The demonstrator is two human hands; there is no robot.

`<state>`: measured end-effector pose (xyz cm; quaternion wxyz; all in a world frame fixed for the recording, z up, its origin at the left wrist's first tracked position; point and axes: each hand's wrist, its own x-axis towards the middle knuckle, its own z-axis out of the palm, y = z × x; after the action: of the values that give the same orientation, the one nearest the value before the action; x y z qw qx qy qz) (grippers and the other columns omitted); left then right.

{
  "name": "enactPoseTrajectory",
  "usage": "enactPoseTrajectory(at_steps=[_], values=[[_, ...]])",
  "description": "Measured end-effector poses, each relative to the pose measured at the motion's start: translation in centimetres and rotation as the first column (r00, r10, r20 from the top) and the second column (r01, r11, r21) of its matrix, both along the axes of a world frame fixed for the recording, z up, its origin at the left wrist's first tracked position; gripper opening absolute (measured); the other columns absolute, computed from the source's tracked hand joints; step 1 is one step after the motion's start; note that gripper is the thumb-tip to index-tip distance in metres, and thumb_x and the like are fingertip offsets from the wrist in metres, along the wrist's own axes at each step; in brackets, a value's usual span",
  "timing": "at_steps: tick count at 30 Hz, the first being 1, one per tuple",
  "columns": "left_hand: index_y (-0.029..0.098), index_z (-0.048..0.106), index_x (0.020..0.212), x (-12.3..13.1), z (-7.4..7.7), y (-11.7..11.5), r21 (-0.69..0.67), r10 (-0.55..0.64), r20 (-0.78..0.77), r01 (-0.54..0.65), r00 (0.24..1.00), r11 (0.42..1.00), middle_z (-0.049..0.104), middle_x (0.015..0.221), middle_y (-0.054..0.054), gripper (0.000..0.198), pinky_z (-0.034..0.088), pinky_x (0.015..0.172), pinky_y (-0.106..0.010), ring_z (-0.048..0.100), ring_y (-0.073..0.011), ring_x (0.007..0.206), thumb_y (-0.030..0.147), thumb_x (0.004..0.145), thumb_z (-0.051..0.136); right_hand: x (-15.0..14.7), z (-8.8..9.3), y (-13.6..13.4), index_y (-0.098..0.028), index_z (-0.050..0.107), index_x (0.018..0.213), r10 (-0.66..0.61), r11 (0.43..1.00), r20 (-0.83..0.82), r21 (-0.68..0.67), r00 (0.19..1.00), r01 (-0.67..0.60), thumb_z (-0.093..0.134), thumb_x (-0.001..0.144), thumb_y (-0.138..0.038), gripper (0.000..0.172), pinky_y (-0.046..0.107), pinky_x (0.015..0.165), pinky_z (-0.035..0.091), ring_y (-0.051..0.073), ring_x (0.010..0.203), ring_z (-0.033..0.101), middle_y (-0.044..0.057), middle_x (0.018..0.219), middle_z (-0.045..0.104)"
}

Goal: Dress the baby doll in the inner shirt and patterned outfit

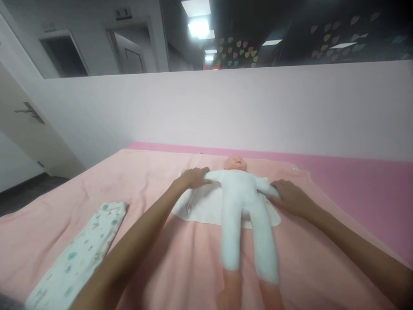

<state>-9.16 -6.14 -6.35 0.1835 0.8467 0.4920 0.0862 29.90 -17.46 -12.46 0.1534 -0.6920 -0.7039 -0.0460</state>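
Observation:
A baby doll (240, 189) with a white body lies on its back, its head at the far end and its bare feet towards me. Under it a white garment (206, 206) is spread flat. My left hand (193, 177) is closed round the end of the doll's arm on the left, thumb below and fingers above. On the other side, my right hand (290, 196) grips the doll's other arm near its end. Its fingertips are partly hidden.
A pink blanket (155, 181) covers the pink padded surface (364, 193). Folded patterned white cloth (77, 254) lies at the left, beside my left forearm. Behind stands a white wall (226, 112) with dark glass above; a door (22, 107) is at far left.

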Motion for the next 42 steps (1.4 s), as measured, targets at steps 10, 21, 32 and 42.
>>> enactPoseTrajectory(at_steps=[10,21,32,42], values=[[0.022,0.077,0.109,-3.5,4.1,0.7,-0.495,0.179,0.413,0.055,0.893,0.867,0.078,0.095,-0.009,0.068,0.052,0.076,-0.034,0.071,-0.0248,0.075,0.081,0.083,0.055,-16.8,7.6,4.7,-0.031,0.041,0.157,0.607,0.754,-0.34,-0.038,0.718,-0.655,0.055,0.1,-0.055,0.063,0.05,0.112,0.046,0.034,0.139,0.055,0.009,0.156,0.055],[0.023,0.057,0.103,-3.6,-6.7,0.6,0.119,0.141,0.46,-0.218,0.877,0.969,0.068,0.1,-0.007,0.04,0.048,0.082,-0.037,0.061,-0.0251,0.091,0.061,0.09,0.058,-17.6,4.8,8.6,-0.034,0.047,0.149,0.586,0.776,-0.495,0.115,0.641,-0.62,0.05,0.105,-0.051,0.047,0.043,0.114,0.046,0.03,0.143,0.053,0.005,0.152,0.059],[0.024,0.051,0.083,-3.3,-6.6,0.5,0.2,0.207,0.2,-0.247,0.958,0.948,0.066,0.086,-0.005,0.021,0.043,0.076,-0.037,0.061,-0.026,0.08,0.041,0.096,0.048,-18.2,3.7,9.1,-0.035,0.051,0.149,0.562,0.797,-0.455,0.076,0.691,-0.599,0.052,0.104,-0.054,0.049,0.049,0.111,0.047,0.032,0.137,0.056,0.005,0.149,0.062],[0.023,0.052,0.089,-6.2,-5.5,2.0,-0.214,0.299,0.64,-0.209,0.708,0.954,0.059,0.078,0.003,0.017,0.04,0.062,-0.026,0.054,-0.0158,0.07,0.04,0.09,0.055,-19.0,4.0,10.6,-0.032,0.055,0.15,0.523,0.779,-0.368,-0.159,0.769,-0.606,0.051,0.104,-0.057,0.053,0.051,0.109,0.047,0.036,0.133,0.059,0.009,0.145,0.066]])
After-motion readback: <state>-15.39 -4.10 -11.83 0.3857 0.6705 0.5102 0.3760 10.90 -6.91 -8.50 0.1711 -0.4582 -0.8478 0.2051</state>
